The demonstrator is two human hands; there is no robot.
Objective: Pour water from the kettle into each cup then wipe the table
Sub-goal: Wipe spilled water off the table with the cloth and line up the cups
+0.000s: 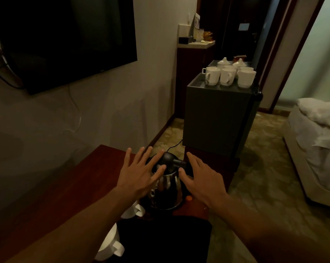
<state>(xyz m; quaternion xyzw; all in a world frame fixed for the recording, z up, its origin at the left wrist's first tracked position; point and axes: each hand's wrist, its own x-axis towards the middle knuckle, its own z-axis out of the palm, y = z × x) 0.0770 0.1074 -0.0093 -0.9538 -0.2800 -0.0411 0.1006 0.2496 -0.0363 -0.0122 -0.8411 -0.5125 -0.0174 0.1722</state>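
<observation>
Near the front edge of the dark red wooden tabletop (56,196), a white ceramic cup (109,245) with a handle stands. A second white cup (133,210) sits just beyond it. Behind them, close to the tabletop's right edge, stands the stainless-steel kettle (168,190) with its rounded black lid. The left hand (139,175) and right hand (202,179) hover over the kettle, fingers spread and grasping nothing; whether they touch it cannot be told. Farther off, more white cups (226,75) crowd the top of a grey mini fridge (217,114).
</observation>
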